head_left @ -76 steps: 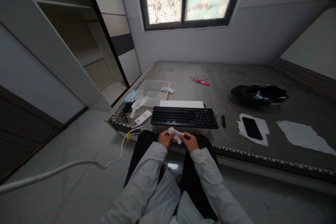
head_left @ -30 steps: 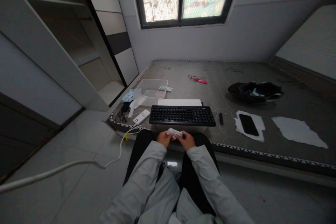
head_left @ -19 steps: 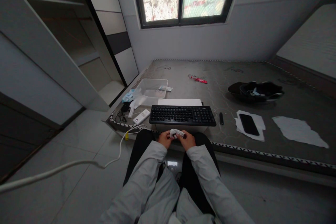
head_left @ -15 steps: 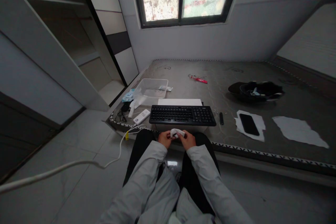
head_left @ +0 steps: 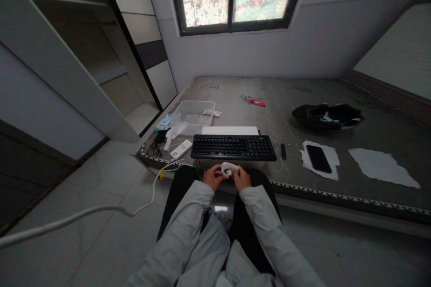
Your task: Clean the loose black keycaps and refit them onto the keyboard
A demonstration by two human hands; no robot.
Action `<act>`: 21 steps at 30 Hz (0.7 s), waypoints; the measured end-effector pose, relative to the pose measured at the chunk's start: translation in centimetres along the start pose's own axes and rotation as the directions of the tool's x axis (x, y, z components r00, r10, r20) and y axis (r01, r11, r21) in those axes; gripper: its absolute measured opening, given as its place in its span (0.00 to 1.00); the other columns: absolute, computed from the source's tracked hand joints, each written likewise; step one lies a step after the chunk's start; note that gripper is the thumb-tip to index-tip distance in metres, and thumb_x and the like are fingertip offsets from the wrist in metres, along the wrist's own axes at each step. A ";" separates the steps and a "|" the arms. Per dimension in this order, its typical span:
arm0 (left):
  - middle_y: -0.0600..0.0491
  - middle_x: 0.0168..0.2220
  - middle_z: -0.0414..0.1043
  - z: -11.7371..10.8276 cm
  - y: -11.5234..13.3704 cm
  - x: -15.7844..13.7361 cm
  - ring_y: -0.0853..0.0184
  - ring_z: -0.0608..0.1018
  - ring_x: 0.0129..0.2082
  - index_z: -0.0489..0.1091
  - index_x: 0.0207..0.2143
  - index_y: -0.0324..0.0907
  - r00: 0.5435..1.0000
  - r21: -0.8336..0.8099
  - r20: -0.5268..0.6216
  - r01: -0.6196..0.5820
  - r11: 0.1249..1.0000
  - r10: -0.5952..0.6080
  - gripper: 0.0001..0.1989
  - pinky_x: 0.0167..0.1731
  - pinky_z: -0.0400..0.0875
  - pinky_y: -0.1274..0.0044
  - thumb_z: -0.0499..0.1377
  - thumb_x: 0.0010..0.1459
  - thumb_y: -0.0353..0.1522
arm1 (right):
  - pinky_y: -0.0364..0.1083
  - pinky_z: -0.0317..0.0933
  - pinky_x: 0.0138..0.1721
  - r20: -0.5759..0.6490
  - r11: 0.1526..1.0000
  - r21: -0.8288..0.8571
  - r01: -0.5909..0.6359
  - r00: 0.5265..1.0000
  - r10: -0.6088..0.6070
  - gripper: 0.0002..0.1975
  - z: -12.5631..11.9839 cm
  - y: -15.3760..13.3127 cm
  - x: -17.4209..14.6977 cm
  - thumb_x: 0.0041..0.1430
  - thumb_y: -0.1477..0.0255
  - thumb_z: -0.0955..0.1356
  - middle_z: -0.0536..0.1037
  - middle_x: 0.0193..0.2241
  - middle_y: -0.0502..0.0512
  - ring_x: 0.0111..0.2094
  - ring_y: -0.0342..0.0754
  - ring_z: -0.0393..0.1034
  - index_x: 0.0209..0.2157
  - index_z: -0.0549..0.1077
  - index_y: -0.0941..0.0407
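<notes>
Between my two hands is a small crumpled white wipe or tissue (head_left: pixel 227 167), bent into a loop with something dark showing inside it. My left hand (head_left: pixel 213 178) pinches it from the left, and my right hand (head_left: pixel 241 179) grips its right side. What the dark bit is, I cannot make out. Both hands are above my knees, just in front of the black keyboard (head_left: pixel 233 147). The keyboard rests along the near side of a white box (head_left: pixel 229 130), whose body is mostly hidden.
To the left stand a clear plastic bin (head_left: pixel 194 124), a white power strip (head_left: pixel 181 150) and its cable (head_left: pixel 153 190). On the right lie a small black stick (head_left: pixel 283 151), a phone (head_left: pixel 318 158) on white paper, another paper sheet (head_left: pixel 384 167) and a black cap (head_left: pixel 328 117). Farther back is a red packet (head_left: pixel 254 101).
The white piece has turned and risen slightly between my fingers, and its loop now shows more openly. My left fingers have shifted a little to the right. Other things have stayed put.
</notes>
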State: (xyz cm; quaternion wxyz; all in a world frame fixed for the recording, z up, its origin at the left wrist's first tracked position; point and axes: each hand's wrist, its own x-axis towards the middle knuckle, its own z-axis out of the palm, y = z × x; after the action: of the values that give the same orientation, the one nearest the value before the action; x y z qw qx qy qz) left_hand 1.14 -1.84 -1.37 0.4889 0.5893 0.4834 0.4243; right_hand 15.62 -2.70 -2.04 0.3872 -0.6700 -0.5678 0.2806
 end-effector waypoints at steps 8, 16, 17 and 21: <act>0.56 0.22 0.72 -0.2 0.8 -0.1 0.71 0.73 0.23 0.73 0.30 0.40 0.986 0.206 -0.165 -0.001 0.978 0.036 0.14 0.26 0.68 0.81 0.65 0.39 0.37 | 0.41 0.56 0.26 -0.042 1.000 -0.003 -0.024 0.999 0.024 0.18 0.0 0.1 0.0 0.51 0.56 0.59 0.72 0.20 0.50 0.24 0.46 0.66 0.23 0.69 0.55; 0.51 0.29 0.74 -0.4 0.9 0.0 0.70 0.74 0.27 0.72 0.36 0.37 0.999 0.006 0.020 0.031 1.000 -0.031 0.16 0.30 0.68 0.79 0.62 0.43 0.33 | 0.41 0.60 0.26 -0.007 0.983 0.173 -0.055 0.998 0.057 0.17 0.4 1.1 0.5 0.49 0.57 0.62 0.75 0.23 0.51 0.24 0.46 0.68 0.30 0.73 0.56; 0.51 0.29 0.74 -0.4 0.9 0.0 0.71 0.73 0.26 0.72 0.37 0.38 0.999 0.039 0.041 -0.001 0.999 0.000 0.16 0.29 0.68 0.79 0.63 0.43 0.32 | 0.41 0.60 0.26 0.006 0.979 0.198 -0.052 0.999 0.052 0.17 0.5 1.2 0.5 0.49 0.58 0.62 0.76 0.24 0.51 0.25 0.46 0.68 0.31 0.73 0.56; 0.54 0.30 0.71 -0.7 1.2 -0.3 0.72 0.70 0.25 0.74 0.36 0.42 0.986 0.229 0.040 -0.167 0.959 0.163 0.14 0.27 0.65 0.81 0.63 0.42 0.32 | 0.42 0.62 0.29 0.055 0.967 0.254 -0.029 0.998 0.016 0.17 0.7 1.2 0.5 0.47 0.60 0.63 0.77 0.27 0.52 0.27 0.47 0.70 0.33 0.73 0.57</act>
State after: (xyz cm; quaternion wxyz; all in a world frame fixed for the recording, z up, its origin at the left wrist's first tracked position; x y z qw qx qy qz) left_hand 0.61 -2.05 -0.06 0.3846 0.6849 0.4738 0.3983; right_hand 15.82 -2.14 -3.41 0.4519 -0.6136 -0.5293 0.3729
